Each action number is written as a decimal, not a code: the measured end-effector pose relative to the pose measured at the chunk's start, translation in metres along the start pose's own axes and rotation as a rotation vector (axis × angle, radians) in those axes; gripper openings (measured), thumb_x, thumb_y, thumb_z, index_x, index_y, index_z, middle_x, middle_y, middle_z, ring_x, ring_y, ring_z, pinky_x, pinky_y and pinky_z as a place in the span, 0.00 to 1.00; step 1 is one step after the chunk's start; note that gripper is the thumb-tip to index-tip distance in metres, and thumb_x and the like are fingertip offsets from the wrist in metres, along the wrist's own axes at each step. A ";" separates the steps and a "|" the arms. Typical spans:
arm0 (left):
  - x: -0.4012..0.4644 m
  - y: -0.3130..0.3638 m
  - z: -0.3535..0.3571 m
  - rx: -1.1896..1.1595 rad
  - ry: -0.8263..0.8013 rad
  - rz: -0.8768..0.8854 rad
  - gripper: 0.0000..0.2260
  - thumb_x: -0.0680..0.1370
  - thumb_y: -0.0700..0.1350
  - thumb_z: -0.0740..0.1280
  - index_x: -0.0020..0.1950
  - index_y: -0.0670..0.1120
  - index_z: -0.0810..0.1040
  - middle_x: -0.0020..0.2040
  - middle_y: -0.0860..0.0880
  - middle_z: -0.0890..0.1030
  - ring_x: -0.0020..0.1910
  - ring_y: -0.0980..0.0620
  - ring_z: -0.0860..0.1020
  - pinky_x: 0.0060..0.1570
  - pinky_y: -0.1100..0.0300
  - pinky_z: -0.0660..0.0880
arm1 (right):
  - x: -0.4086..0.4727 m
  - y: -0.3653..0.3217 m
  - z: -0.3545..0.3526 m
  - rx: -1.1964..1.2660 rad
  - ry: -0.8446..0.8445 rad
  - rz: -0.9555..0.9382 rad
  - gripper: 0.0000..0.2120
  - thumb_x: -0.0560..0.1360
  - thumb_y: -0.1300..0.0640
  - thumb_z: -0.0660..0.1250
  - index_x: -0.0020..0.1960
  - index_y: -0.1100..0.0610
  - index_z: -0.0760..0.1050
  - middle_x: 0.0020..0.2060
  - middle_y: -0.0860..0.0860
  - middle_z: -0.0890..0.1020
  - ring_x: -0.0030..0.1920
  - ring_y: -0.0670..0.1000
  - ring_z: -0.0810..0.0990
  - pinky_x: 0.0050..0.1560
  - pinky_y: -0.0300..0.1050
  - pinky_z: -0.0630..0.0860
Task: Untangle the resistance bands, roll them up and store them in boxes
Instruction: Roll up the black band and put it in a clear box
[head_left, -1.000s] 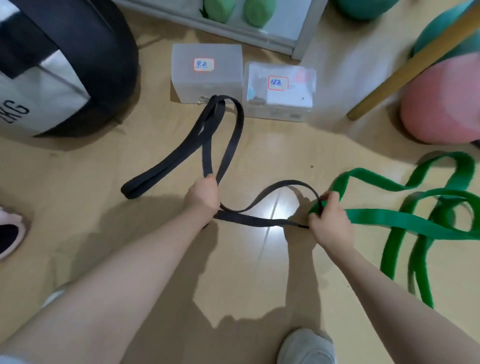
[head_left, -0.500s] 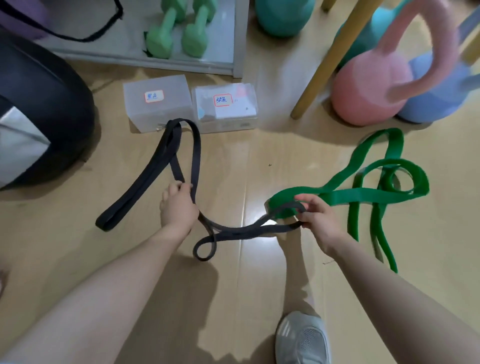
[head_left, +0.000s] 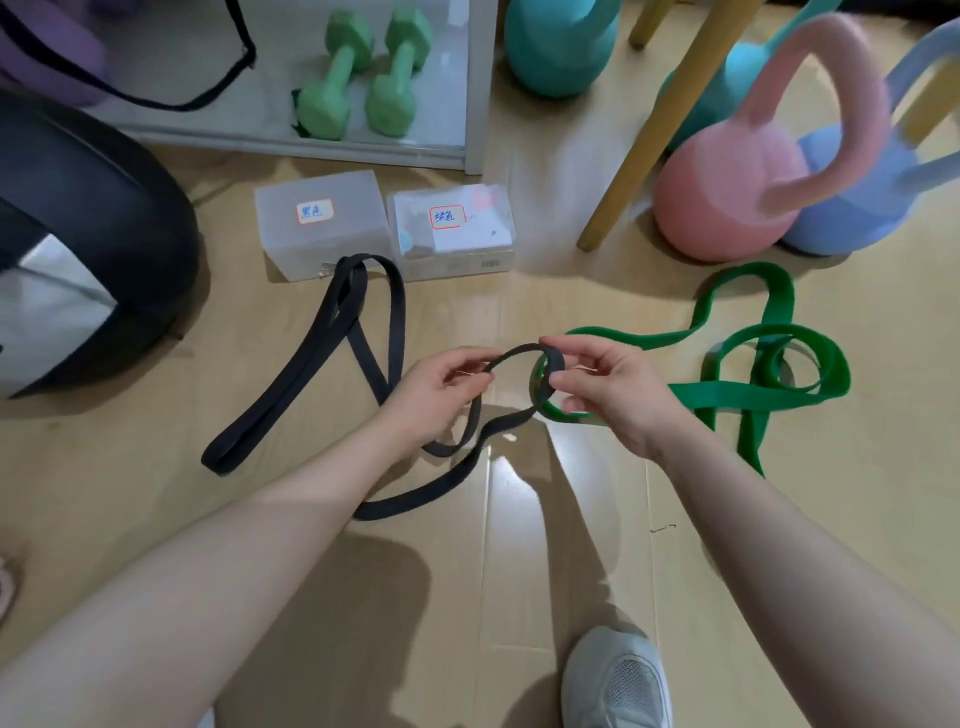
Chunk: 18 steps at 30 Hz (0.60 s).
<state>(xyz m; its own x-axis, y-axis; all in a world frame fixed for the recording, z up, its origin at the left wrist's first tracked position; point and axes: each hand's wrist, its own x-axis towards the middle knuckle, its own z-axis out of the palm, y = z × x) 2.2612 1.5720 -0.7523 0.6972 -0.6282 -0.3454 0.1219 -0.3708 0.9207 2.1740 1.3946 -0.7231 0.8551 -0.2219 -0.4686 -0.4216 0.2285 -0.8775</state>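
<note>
The black band (head_left: 363, 332) trails from your hands across the floor toward the boxes (head_left: 322, 218). Your right hand (head_left: 613, 395) pinches its loop threaded through the green band (head_left: 727, 389); your left hand (head_left: 436, 395) pinches alongside, likely to feed it free.

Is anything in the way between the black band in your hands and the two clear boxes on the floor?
Nothing visible blocks the bare floor between them. But the black rubber resistance band, pinched by the left hand and right hand, is looped through the green resistance band. Both translucent plastic boxes look closed.
</note>
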 end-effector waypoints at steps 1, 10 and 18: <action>-0.001 -0.001 -0.003 0.025 0.005 -0.009 0.12 0.79 0.41 0.61 0.60 0.53 0.74 0.51 0.53 0.80 0.51 0.59 0.77 0.52 0.67 0.73 | 0.001 0.000 0.002 -0.130 0.033 -0.039 0.17 0.72 0.72 0.65 0.59 0.62 0.76 0.36 0.48 0.80 0.35 0.45 0.77 0.34 0.35 0.74; -0.010 -0.017 -0.007 0.371 0.244 0.147 0.17 0.77 0.41 0.64 0.65 0.49 0.70 0.58 0.55 0.75 0.58 0.58 0.72 0.60 0.62 0.68 | 0.011 0.003 0.010 0.188 -0.040 0.024 0.13 0.76 0.67 0.60 0.57 0.56 0.75 0.34 0.43 0.82 0.37 0.41 0.81 0.49 0.39 0.76; -0.003 -0.004 -0.021 0.164 0.100 0.037 0.06 0.77 0.42 0.65 0.49 0.53 0.72 0.53 0.51 0.78 0.41 0.57 0.81 0.42 0.69 0.76 | 0.005 0.016 -0.005 0.465 -0.173 0.180 0.17 0.73 0.66 0.57 0.60 0.60 0.74 0.38 0.52 0.76 0.37 0.48 0.78 0.45 0.46 0.79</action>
<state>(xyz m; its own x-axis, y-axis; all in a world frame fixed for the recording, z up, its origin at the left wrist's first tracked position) 2.2736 1.5897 -0.7506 0.7667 -0.5755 -0.2844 -0.0162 -0.4603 0.8876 2.1702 1.3925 -0.7397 0.8354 0.0103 -0.5495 -0.4214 0.6540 -0.6283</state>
